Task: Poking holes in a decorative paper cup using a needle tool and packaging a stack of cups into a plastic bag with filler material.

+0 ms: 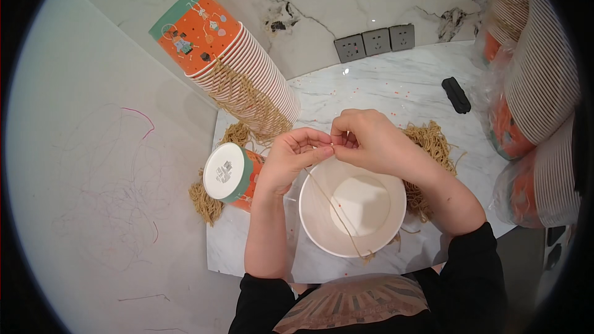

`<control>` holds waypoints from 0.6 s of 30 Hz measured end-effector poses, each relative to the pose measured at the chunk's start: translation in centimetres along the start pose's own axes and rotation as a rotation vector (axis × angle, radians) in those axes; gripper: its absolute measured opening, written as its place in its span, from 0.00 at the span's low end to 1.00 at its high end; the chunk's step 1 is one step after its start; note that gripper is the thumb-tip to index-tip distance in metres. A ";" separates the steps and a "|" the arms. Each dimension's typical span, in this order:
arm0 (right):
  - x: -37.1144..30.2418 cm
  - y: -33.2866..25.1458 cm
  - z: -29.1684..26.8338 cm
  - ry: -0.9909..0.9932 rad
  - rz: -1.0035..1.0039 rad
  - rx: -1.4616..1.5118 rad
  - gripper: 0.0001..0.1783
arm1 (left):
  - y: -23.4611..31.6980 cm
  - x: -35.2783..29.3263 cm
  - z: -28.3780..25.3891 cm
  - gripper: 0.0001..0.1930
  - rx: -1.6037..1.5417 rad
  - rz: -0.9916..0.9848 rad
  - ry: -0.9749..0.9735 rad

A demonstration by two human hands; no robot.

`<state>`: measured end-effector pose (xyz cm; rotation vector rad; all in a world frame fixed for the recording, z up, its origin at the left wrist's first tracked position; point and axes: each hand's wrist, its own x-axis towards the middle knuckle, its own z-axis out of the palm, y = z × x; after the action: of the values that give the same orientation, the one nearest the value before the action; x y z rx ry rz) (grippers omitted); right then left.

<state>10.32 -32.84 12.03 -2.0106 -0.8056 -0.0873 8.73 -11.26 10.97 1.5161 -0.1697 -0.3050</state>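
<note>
Over a large white paper tub point(396, 207), my two hands meet fingertip to fingertip. My left hand point(286, 156) is closed in a pinch on the upper end of a thin tan cord point(335, 207), which slants down across the tub's mouth to its near rim. Thumb and bent fingers of my right hand point(365, 138) are pinched together against the left fingertips. A tiny pale bit shows between the hands, too small to name; whether the right fingers also grip the cord is hidden. Close to my left wrist, an orange and green paper tub point(250, 176) shows its white base.
A tall stack of paper tubs point(238, 55), draped with tan cord, leans at the back left. Cord bundles point(430, 148) lie right and left. Plastic-wrapped tub stacks point(547, 86) line the right side. A black object point(456, 95) lies near the wall sockets point(375, 42).
</note>
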 end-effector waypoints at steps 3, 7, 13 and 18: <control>-0.1 0.2 -0.1 -0.003 -0.026 -0.008 0.08 | -0.1 0.0 -0.7 0.12 0.033 -0.011 -0.004; -0.2 0.1 -0.2 -0.107 0.007 -0.017 0.07 | 0.1 -0.1 -1.1 0.11 0.108 -0.006 -0.007; -0.2 -0.2 -1.0 -0.250 0.030 0.017 0.07 | 0.9 -0.5 -1.6 0.10 0.234 -0.065 -0.048; -0.2 -0.6 -1.6 -0.315 0.038 -0.017 0.07 | 1.1 -0.7 -0.7 0.09 0.203 -0.051 -0.026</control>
<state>10.20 -34.05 13.28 -2.0832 -0.9646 0.2513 8.33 -10.37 12.13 1.7203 -0.1871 -0.3562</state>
